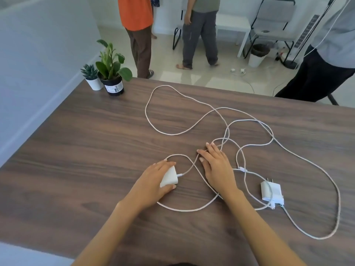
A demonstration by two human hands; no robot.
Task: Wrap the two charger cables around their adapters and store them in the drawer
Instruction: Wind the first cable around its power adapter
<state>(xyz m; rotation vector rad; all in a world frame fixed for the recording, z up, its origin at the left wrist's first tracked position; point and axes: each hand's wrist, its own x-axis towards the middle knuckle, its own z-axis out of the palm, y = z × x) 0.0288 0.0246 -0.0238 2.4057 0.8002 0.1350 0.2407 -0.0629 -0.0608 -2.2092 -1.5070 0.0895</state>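
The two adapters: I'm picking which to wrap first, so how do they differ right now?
The left adapter is gripped by the left hand; the right adapter lies untouched on the table. The left one's prongs are hidden, while the right one's prongs point away from the person. A cable crosses over the right adapter, none over the left. Both are white, plugged into white cables.

Both forearms were bare to the bottom edge of the view, with no sleeves showing. The left hand (161,181) and right hand (215,167) wore no rings, and the fingernails were short and unpainted.
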